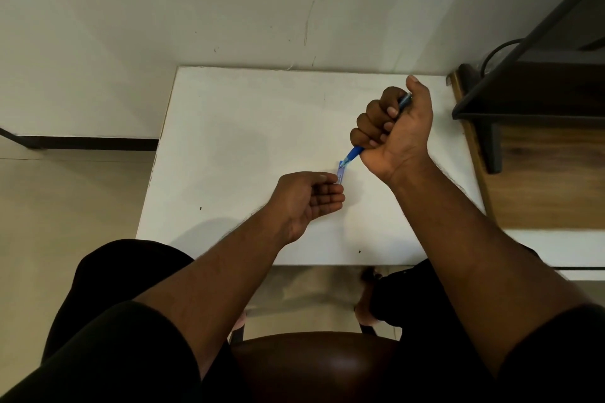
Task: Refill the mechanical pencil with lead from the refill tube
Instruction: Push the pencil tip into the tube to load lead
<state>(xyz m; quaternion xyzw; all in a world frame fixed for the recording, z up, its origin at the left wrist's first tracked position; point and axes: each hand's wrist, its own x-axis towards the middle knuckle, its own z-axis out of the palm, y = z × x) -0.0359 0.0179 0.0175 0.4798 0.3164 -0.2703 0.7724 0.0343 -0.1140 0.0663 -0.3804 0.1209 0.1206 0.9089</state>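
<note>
My right hand [394,127] is a fist around a blue mechanical pencil [355,152], held slanted above the white table [235,141]. The pencil's lower end pokes out below the fist and its upper end shows by the thumb. My left hand [309,198] pinches a small blue-and-white lead refill tube [341,174] between thumb and fingertips. The tube's top end meets the pencil's lower end. Most of the pencil's barrel is hidden inside the fist. No loose lead is visible.
The small white table stands against a pale wall. A dark metal-framed wooden shelf [523,101] with a black cable sits at the right. My knees in black clothing and a brown chair seat [314,366] lie below the table's front edge.
</note>
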